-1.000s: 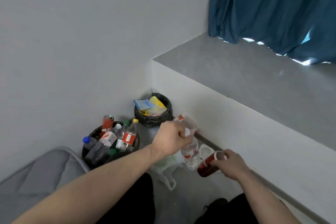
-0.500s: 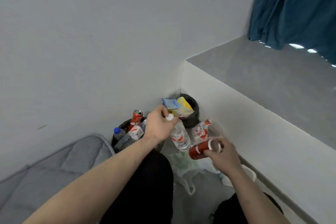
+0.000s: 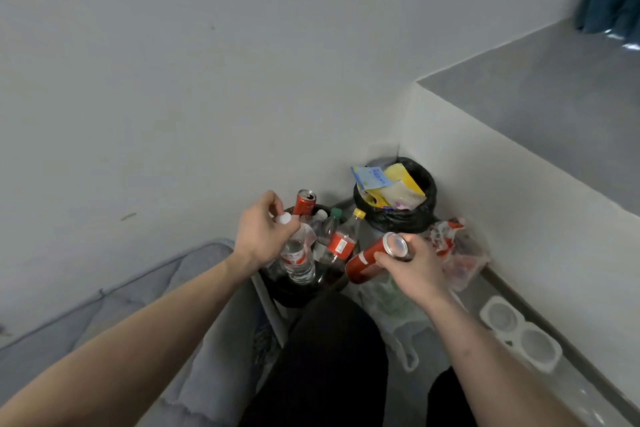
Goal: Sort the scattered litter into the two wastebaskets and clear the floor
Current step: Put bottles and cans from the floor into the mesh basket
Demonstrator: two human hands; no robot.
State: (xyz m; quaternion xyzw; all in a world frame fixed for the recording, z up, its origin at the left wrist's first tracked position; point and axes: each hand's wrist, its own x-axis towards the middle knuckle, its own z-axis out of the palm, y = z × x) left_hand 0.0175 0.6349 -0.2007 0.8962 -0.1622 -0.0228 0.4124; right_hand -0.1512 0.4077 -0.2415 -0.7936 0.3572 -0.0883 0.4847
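Left hand (image 3: 260, 234) pinches the clear water bottle (image 3: 297, 258) by its white-capped neck, body hanging just over the near wastebasket (image 3: 298, 293) w/ other bottles. Right hand (image 3: 412, 265) curled round a red can (image 3: 372, 258), beside that bin; black-bagged wastebasket (image 3: 398, 215) beyond it, wrappers inside.

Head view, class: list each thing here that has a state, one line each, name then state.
left hand: grips the water bottle's neck.
water bottle: capped, held over the bottle basket.
right hand: grips the red can.
red can: tilted, held.
bottle basket: crowded.
black-bag basket: full of wrappers.
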